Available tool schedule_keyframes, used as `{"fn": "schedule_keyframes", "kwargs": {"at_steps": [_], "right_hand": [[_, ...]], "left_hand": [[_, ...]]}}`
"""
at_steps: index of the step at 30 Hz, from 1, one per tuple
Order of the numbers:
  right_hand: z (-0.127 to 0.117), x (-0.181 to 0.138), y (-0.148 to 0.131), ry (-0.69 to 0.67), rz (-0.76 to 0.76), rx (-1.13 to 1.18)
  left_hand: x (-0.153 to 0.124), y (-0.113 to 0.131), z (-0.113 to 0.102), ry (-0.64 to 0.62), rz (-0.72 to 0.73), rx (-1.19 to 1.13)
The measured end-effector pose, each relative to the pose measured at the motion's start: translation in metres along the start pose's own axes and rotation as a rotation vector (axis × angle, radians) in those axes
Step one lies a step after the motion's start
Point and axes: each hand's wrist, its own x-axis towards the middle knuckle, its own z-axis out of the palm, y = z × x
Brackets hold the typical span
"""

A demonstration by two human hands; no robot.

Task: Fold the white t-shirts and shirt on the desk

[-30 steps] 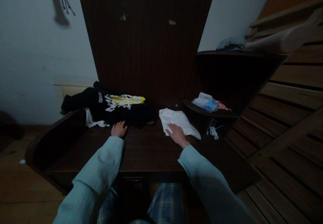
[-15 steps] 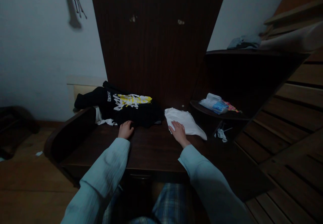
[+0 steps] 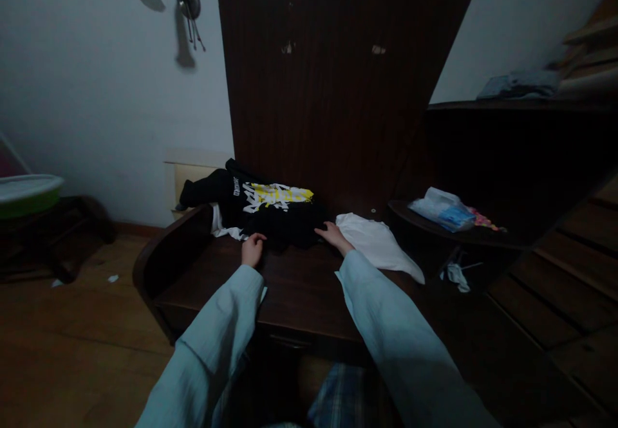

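Observation:
A black shirt (image 3: 284, 222) with a white and yellow print lies bunched on the dark wooden bench (image 3: 299, 293), against its back panel. My left hand (image 3: 252, 249) is at the shirt's near edge, its fingers curled onto the black fabric. At the shirt's right end is my right hand (image 3: 335, 236), its fingers stretched towards the dark cloth and slightly apart. Just right of that hand lies a folded white cloth (image 3: 379, 244), flat on the bench. Some white fabric (image 3: 226, 227) sticks out from under the shirt's left side.
A curved armrest (image 3: 152, 260) bounds the bench at the left. On the right, a corner shelf (image 3: 487, 238) holds a plastic packet (image 3: 441, 209); a crumpled white item (image 3: 458, 277) sits below. A green basin (image 3: 29, 196) rests on a dark stand at far left. A lamp (image 3: 188, 2) hangs on the wall.
My right hand has left the white cloth and moved left to the black shirt's right end. My left hand stays by the shirt's near edge, its fingers more curled. The view has turned left.

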Motion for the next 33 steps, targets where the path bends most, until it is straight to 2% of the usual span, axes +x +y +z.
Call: {"fn": "schedule_keyframes", "kwargs": {"at_steps": [7, 9, 11, 14, 17, 20, 23, 25, 29, 31, 33], "right_hand": [[-0.017, 0.013, -0.005, 0.173, 0.080, 0.116], [-0.021, 0.015, -0.017, 0.234, 0.108, 0.256], [-0.024, 0.013, -0.033, 0.255, 0.125, 0.543], [-0.031, -0.003, -0.054, 0.105, 0.007, 0.984], [-0.043, -0.030, -0.051, -0.065, -0.133, 1.130], [-0.053, -0.056, -0.025, -0.069, -0.079, 1.059], [-0.053, -0.072, 0.005, -0.078, -0.010, 0.914], [-0.046, -0.078, 0.017, -0.197, 0.000, 0.740], [-0.033, -0.084, 0.019, -0.572, -0.040, 0.418], [-0.033, -0.088, 0.016, -0.667, -0.034, 0.394], [-0.038, -0.092, 0.014, -0.682, 0.001, 0.481]], "left_hand": [[0.002, -0.003, 0.002, 0.030, -0.051, -0.116], [0.003, -0.004, 0.003, 0.036, -0.051, -0.139], [0.004, -0.004, 0.004, 0.047, -0.054, -0.163], [0.006, -0.004, 0.004, 0.065, -0.074, -0.201], [0.003, -0.001, 0.001, 0.124, -0.097, -0.182], [-0.006, 0.004, -0.005, 0.223, -0.089, -0.046], [-0.014, 0.008, -0.010, 0.226, -0.063, 0.016], [-0.016, 0.010, -0.011, 0.207, -0.040, 0.005], [-0.021, 0.011, -0.014, 0.201, -0.027, 0.076], [-0.032, 0.015, -0.017, 0.203, 0.037, 0.148], [-0.049, 0.023, -0.021, 0.140, 0.226, 0.213]]}}
